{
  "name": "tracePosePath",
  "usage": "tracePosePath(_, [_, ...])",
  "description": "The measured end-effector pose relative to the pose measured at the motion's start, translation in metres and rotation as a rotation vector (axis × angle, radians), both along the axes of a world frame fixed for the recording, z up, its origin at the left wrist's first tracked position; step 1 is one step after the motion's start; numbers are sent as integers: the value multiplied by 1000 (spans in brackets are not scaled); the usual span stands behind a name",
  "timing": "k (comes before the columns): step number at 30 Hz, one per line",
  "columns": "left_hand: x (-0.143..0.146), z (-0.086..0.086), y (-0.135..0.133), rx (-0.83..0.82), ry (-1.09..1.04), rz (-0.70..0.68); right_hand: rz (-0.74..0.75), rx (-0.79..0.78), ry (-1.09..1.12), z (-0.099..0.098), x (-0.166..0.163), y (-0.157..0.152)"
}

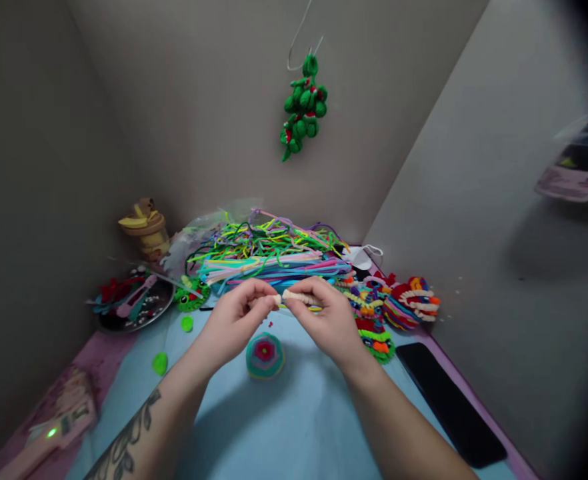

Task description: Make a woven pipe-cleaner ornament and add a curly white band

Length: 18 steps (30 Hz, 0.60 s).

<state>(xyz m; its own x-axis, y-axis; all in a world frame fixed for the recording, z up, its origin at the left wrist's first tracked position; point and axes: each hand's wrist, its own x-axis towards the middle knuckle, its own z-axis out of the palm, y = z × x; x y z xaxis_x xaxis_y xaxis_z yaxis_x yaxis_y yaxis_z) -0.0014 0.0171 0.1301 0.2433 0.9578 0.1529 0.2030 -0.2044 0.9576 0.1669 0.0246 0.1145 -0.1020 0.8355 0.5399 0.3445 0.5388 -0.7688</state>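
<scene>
Both hands meet over the middle of the table, fingers pinched. My left hand [241,317] is closed on the left end of a cream coiled pipe cleaner. My right hand [327,317] is closed round the longer part of that cream coil [299,297]. Whether the two ends are one piece or two is hidden by the fingertips. Below them on the blue cloth sits a round piece with teal, lilac and crimson rings [265,357]. A tiny red scrap [271,324] lies just above it.
Behind lie bundled pipe cleaners [279,270] and a loose green-yellow heap [274,235]. Left are a metal dish [159,310] of tools, green pieces [160,363] and a pink glue gun [71,420]. Right are colourful fuzzy figures [409,303] and a black phone [449,403]. Green ornaments [304,107] hang above.
</scene>
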Motion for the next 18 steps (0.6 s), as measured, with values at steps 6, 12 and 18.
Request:
tracePosePath(6, [-1, -4, 2, 64, -19, 17, 10, 33, 17, 0, 0, -1])
tracePosePath(12, [0, -5, 3, -29, -198, 29, 219, 36, 82, 2, -2, -5])
tracePosePath(18, [4, -6, 2, -170, -474, 71, 251, 56, 80, 2, -4, -7])
